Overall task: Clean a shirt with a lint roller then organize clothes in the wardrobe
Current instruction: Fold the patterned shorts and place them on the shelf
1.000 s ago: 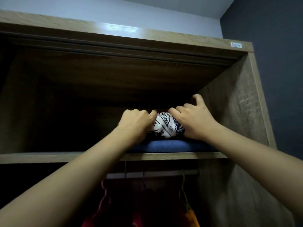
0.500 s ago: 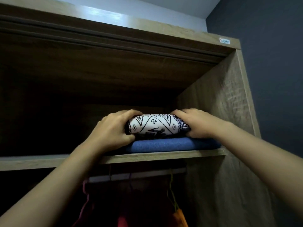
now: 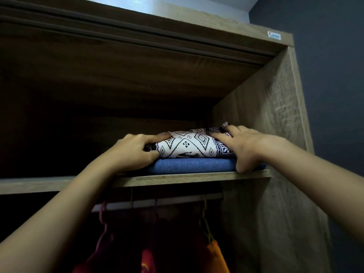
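Change since earlier: the patterned garment (image 3: 192, 143) had been drawn forward and flattened from a bunched lump into a wide fold; both hands had spread apart to its two ends
Garment: white with black geometric print, folded; it lay on top of the blue folded garment (image 3: 193, 166), both at the right end of the upper shelf (image 3: 49, 184) of the wardrobe (image 3: 275, 119)
Left hand (image 3: 134, 152): fingers curled round the left end of the patterned fold, thumb under and fingertips on top; pinching the cloth
Right hand (image 3: 244, 146): fingers laid flat and slightly spread on the right end, thumb hanging down past the blue fold toward the shelf edge; pressing, not clasping
Below: hangers on a rail (image 3: 157, 201) with red and orange clothes, dim
Doing it well: by my judgement the step was squaring the stack; press evenly from both ends, keep the front edges of the two folds in line, and let go gently so the top piece would not slide or spring open
Writing: a small white sticker (image 3: 274, 35) with blue lettering sat on the top front board; too blurred to read
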Action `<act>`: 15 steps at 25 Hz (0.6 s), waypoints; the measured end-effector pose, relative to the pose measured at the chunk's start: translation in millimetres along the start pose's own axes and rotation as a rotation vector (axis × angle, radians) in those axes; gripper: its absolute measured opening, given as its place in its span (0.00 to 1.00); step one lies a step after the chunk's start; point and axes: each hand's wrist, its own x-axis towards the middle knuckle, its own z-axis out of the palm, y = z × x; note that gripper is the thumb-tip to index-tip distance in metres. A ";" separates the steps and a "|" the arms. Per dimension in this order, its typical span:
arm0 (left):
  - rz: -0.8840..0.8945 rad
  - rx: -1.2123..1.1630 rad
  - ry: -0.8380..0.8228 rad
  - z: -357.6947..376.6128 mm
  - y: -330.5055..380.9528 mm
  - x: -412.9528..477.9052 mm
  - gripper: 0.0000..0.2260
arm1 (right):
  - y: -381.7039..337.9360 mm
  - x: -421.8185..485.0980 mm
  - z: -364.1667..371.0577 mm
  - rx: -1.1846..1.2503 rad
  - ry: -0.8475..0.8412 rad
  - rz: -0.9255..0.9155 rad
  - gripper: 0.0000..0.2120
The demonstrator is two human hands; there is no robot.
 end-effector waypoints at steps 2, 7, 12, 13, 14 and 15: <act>-0.016 0.029 0.010 -0.2 4.0 -2.0 0.21 | 6.3 -5.5 4.8 0.065 0.060 -0.037 0.53; 0.081 -0.010 0.155 -0.9 15.9 -15.1 0.21 | 27.5 -12.9 5.9 0.064 0.128 -0.061 0.46; 0.000 0.195 0.098 -8.7 28.1 -19.6 0.18 | 33.1 -0.2 1.8 0.080 0.127 -0.092 0.41; -0.005 0.243 0.089 -11.4 32.7 -18.9 0.17 | 33.3 2.2 0.9 0.080 0.121 -0.094 0.39; -0.004 0.261 0.084 -14.8 37.6 -19.4 0.17 | 33.2 3.5 0.5 0.088 0.107 -0.096 0.38; 0.011 0.263 0.077 -17.8 41.1 -20.1 0.18 | 32.8 3.1 0.8 0.099 0.093 -0.096 0.37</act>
